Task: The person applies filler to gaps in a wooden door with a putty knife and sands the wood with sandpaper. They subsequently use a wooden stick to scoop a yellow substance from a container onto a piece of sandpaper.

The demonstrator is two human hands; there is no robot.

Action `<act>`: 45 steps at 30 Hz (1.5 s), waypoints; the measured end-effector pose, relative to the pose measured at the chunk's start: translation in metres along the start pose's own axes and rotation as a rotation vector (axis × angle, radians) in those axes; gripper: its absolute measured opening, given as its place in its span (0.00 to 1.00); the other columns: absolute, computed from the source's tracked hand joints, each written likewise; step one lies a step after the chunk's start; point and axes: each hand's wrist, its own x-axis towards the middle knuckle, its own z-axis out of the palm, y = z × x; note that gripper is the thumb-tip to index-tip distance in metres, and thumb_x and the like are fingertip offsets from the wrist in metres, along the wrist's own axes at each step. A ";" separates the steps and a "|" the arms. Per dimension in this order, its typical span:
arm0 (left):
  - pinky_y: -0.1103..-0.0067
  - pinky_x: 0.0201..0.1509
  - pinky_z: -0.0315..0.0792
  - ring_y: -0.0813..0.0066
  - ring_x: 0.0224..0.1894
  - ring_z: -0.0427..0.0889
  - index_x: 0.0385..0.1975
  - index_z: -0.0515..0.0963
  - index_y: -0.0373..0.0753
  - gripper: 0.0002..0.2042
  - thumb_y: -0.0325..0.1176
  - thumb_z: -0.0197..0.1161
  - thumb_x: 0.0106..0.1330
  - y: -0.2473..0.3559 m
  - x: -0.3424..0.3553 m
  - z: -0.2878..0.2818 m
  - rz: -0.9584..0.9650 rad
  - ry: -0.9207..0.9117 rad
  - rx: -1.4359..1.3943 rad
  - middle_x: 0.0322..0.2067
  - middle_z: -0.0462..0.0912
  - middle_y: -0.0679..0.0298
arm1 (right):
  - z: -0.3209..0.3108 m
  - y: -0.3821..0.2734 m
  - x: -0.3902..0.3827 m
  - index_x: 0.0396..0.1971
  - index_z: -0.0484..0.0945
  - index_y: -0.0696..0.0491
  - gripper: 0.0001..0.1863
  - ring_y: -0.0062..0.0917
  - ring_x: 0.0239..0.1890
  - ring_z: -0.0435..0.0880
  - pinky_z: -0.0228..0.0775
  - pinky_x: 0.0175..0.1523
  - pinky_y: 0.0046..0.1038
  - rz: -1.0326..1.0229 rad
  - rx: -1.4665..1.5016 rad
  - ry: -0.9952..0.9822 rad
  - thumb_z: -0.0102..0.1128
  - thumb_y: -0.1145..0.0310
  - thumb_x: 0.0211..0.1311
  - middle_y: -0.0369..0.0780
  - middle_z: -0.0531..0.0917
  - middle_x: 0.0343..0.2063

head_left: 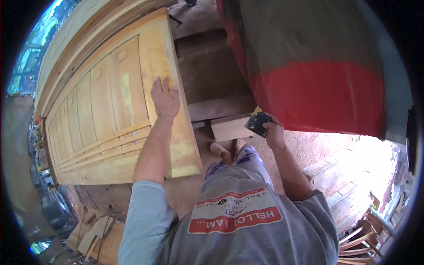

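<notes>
A panelled wooden door lies to my left, pale yellow-brown with lighter patches on its wood. My left hand rests flat on the door's near right border, fingers spread and nothing in them. In front of my body, to the right of the door, my right hand grips a dark piece of sandpaper between thumb and fingers. The sandpaper is apart from the door, and a yellowish corner shows at its upper edge.
A red and dark grey cover hangs over something large on the right. A pale wooden block lies ahead of my feet. Wood offcuts are at lower left, and curved wooden pieces at lower right.
</notes>
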 end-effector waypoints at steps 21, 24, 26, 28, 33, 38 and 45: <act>0.53 0.78 0.45 0.45 0.76 0.53 0.68 0.65 0.34 0.30 0.45 0.53 0.70 0.004 -0.002 -0.012 -0.027 -0.024 0.031 0.72 0.58 0.44 | 0.133 -0.047 0.070 0.55 0.76 0.61 0.28 0.30 0.45 0.83 0.77 0.55 0.31 -0.037 0.052 -0.285 0.50 0.81 0.48 0.42 0.83 0.44; 0.53 0.78 0.48 0.44 0.72 0.61 0.58 0.74 0.31 0.25 0.43 0.55 0.68 0.007 0.001 -0.036 0.431 -0.011 -0.061 0.65 0.68 0.42 | 0.142 -0.045 0.106 0.55 0.77 0.59 0.29 0.30 0.45 0.83 0.76 0.56 0.31 0.029 0.026 -0.233 0.51 0.81 0.46 0.42 0.83 0.45; 0.52 0.76 0.51 0.44 0.68 0.66 0.49 0.77 0.32 0.20 0.43 0.56 0.68 0.007 0.016 -0.050 0.637 -0.244 -0.137 0.57 0.74 0.43 | 0.145 -0.041 0.135 0.53 0.78 0.59 0.29 0.30 0.45 0.83 0.77 0.56 0.31 -0.037 -0.108 -0.258 0.51 0.80 0.45 0.42 0.83 0.45; 0.50 0.75 0.54 0.44 0.63 0.72 0.41 0.81 0.32 0.18 0.43 0.57 0.67 0.001 0.041 -0.051 0.833 -0.497 -0.214 0.50 0.80 0.45 | 0.163 -0.051 0.140 0.52 0.79 0.59 0.29 0.30 0.45 0.83 0.77 0.56 0.31 0.038 -0.058 -0.230 0.51 0.80 0.44 0.41 0.83 0.44; 0.51 0.76 0.52 0.52 0.61 0.74 0.33 0.82 0.36 0.18 0.46 0.55 0.68 -0.019 0.172 -0.019 0.980 -0.649 0.035 0.46 0.82 0.52 | 0.167 -0.028 0.194 0.51 0.80 0.59 0.28 0.29 0.46 0.84 0.79 0.55 0.33 0.099 -0.024 -0.161 0.51 0.80 0.44 0.41 0.84 0.44; 0.51 0.78 0.46 0.49 0.71 0.61 0.54 0.80 0.39 0.22 0.47 0.52 0.68 -0.029 0.316 0.025 0.681 -0.465 0.363 0.61 0.73 0.47 | 0.179 -0.030 0.230 0.52 0.80 0.59 0.28 0.30 0.44 0.84 0.78 0.55 0.31 0.234 0.080 -0.184 0.52 0.79 0.44 0.42 0.84 0.44; 0.53 0.78 0.45 0.39 0.75 0.49 0.72 0.55 0.36 0.39 0.46 0.61 0.64 -0.055 0.358 0.053 -0.061 0.196 0.164 0.73 0.53 0.42 | 0.185 -0.021 0.292 0.51 0.79 0.58 0.27 0.33 0.46 0.84 0.78 0.57 0.35 0.297 0.075 -0.267 0.51 0.79 0.46 0.42 0.84 0.45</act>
